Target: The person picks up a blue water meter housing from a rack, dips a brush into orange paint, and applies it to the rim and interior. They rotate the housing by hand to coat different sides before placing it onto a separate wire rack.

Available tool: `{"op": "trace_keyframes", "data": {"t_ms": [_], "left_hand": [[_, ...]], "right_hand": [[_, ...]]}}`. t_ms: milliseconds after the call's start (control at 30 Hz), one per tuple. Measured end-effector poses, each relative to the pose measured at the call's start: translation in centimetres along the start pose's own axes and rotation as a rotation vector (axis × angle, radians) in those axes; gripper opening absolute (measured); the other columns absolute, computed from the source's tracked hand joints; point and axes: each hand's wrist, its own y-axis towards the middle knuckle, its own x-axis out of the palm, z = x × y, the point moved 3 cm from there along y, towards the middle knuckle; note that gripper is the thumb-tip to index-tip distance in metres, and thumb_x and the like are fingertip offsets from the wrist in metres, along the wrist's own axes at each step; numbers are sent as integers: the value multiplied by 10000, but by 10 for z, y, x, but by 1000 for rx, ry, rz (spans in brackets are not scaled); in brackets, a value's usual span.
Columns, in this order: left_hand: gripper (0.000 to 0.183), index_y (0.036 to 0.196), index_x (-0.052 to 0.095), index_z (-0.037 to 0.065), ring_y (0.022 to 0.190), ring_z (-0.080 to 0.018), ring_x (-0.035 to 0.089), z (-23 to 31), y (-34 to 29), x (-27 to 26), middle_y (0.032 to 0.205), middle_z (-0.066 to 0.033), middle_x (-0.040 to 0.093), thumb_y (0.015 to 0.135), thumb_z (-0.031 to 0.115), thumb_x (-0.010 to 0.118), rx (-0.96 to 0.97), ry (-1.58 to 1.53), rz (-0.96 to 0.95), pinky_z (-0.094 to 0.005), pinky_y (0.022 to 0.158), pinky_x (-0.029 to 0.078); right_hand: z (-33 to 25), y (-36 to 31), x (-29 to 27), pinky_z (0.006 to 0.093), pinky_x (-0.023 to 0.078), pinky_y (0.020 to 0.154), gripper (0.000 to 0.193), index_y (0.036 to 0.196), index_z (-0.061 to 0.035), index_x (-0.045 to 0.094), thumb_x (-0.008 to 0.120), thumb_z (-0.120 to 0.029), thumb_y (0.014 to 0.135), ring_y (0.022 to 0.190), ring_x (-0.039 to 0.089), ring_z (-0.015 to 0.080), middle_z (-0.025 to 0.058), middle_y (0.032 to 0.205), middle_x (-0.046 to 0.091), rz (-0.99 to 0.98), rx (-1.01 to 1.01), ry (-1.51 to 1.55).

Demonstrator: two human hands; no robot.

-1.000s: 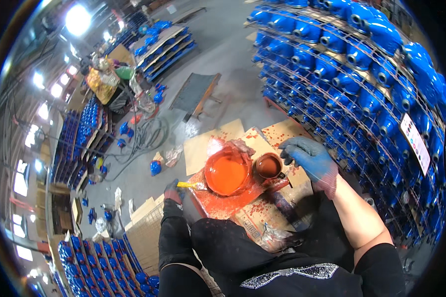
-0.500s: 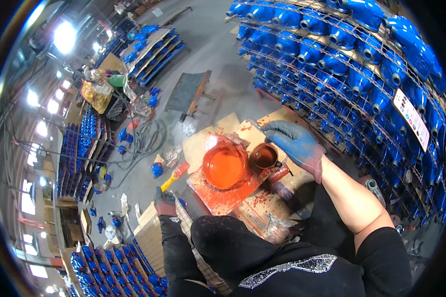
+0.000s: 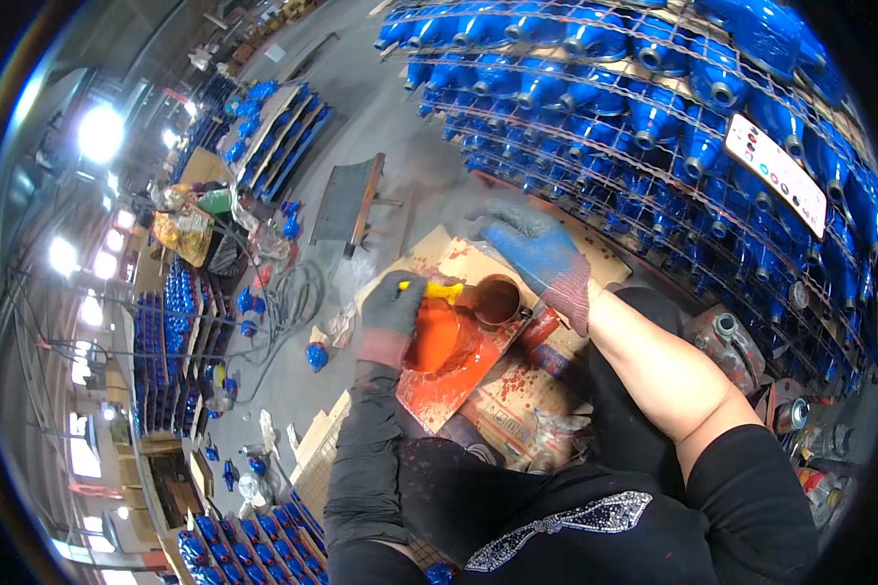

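Left hand (image 3: pixel 392 310) grip pinching yellow brush handle (image 3: pixel 437 290), bristles hidden; right hand (image 3: pixel 537 255) spread above paint cup (image 3: pixel 496 300).

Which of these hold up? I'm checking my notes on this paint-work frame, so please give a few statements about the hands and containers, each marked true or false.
1. The left hand in a dark grey glove grips a yellow-handled tool. True.
2. The right hand wears a red glove. False: its glove is blue with a speckled knit cuff.
3. The round container of orange paint sits beside a small brown cup. True.
4. The containers stand on bare concrete. False: they rest on paint-spattered flat cardboard.
5. The wire rack holds yellow parts. False: it holds blue cast parts.
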Motion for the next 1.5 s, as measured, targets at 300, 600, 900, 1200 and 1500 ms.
{"op": "trace_keyframes", "data": {"t_ms": [300,600,900,1200,1500], "left_hand": [[206,929,674,74,763,-188,666,5,27,57,818,-121,685,874,269,637,35,193,-114,-315,678,500],[290,963,660,114,868,-345,643,-23,45,80,898,-149,679,877,371,559,40,401,-207,-433,761,488],[302,1024,648,100,897,-349,639,-20,43,66,957,-165,675,865,349,588,4,478,-221,-431,789,484],[95,898,610,-15,845,-299,591,60,-27,49,911,-134,613,838,58,619,344,97,0,-388,770,477],[120,954,623,-16,896,-247,598,42,-57,58,937,-121,627,845,35,627,619,103,111,-337,817,473]], "right_hand": [[-6,-1,-14,286,475,896,279,1122,4,641,566,-192,937,985,612,152,93,1068,664,-22,57,47],[-18,-5,-26,299,469,917,293,1131,12,636,571,-200,939,1017,617,179,117,1092,665,-23,11,-12],[-15,1,-23,303,481,890,277,1115,1,641,571,-197,935,977,631,184,116,1053,671,-15,-78,-116],[-25,-6,-35,318,489,828,209,1033,-49,651,579,-208,917,880,617,242,117,994,643,108,14,-125],[-129,-85,-103,365,503,847,239,1044,-45,660,595,-242,925,940,640,267,131,1015,670,44,-255,-774]]}}
